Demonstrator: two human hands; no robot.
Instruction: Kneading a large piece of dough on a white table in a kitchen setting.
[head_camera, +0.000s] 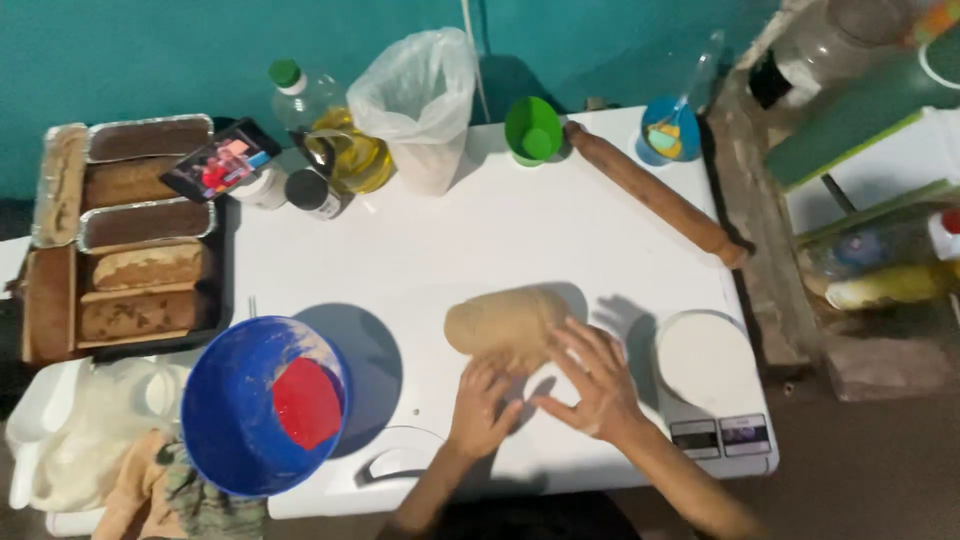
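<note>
A tan lump of dough (505, 322) lies on the white table (470, 240), near its front edge. My left hand (480, 405) presses against the lump's near side with fingers curled. Beside it, my right hand (590, 378) rests on the lump's right end, fingers spread. Both hands are floury and touch the dough from the front.
A blue bowl (240, 420) with a red scraper (307, 402) sits front left. A white scale (712, 372) stands right of my hands. Rolling pin (652, 192), green cup (532, 130), oil bottle (335, 130), plastic bag (420, 100) and blue cup (668, 130) line the back. Loaf trays (140, 240) fill the left.
</note>
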